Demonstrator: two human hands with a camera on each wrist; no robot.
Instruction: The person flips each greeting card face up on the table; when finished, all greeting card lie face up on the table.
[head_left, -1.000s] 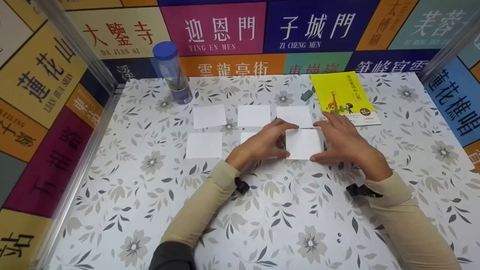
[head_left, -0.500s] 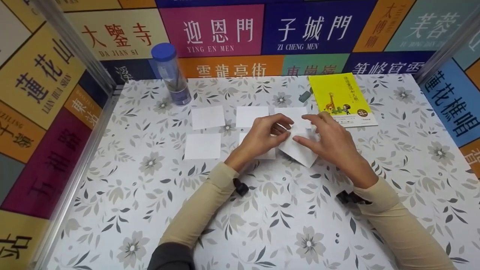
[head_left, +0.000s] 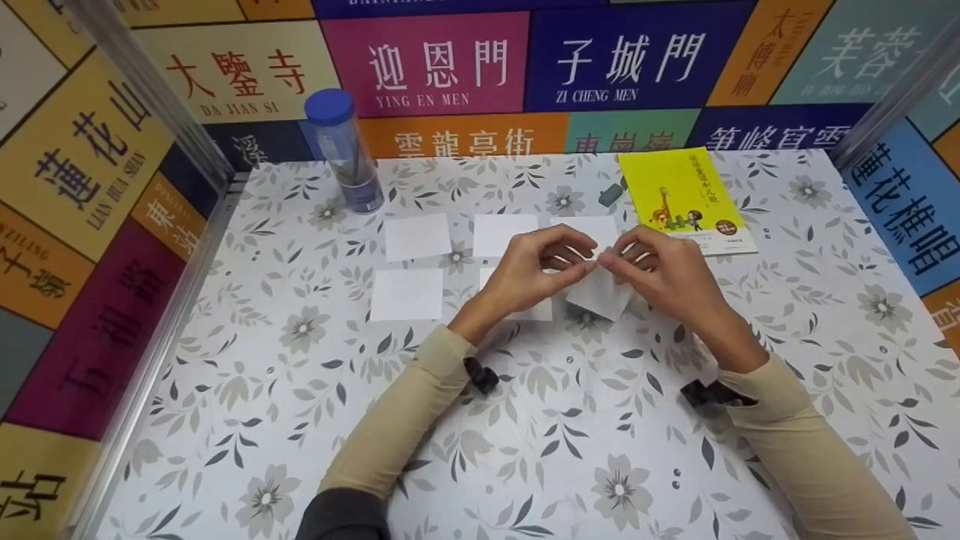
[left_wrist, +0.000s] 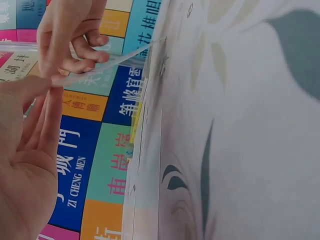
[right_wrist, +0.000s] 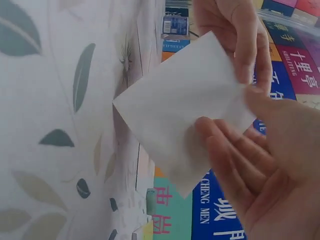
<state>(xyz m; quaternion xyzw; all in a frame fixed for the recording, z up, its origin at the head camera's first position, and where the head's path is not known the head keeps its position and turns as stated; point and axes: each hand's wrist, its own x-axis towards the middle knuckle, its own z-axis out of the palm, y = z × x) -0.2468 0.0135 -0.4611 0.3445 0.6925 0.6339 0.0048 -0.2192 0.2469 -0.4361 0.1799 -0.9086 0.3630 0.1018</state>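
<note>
Both hands meet just above the middle of the flowered table (head_left: 525,420), at about one o'clock from its centre, and share one white paper square (head_left: 600,294) lifted off the surface. The left hand (head_left: 534,271) pinches its upper corner between thumb and forefinger, the other fingers loosely curled; the right hand (head_left: 664,274) pinches the same corner from the three o'clock side, with its remaining fingers spread behind the sheet, as the right wrist view shows (right_wrist: 185,115). The sheet hangs tilted, its low corner close to the table; whether it touches cannot be told. The main risk, as I judge it, is that two pinches so close together pull against each other: a small twist or tug could crease the thin paper or tear the corner. With only one corner held, the free part could also swing and brush the square lying partly under the left hand (head_left: 525,307), pushing it out of line with its neighbours. Four more squares lie flat at nine to twelve o'clock of the hands: far left (head_left: 417,235), middle (head_left: 502,233), right (head_left: 596,226) and near left (head_left: 407,294); a careless forearm could sweep them. The yellow book (head_left: 686,196) at two o'clock and the blue-capped tube (head_left: 346,154) at ten o'clock stand well apart.
</note>
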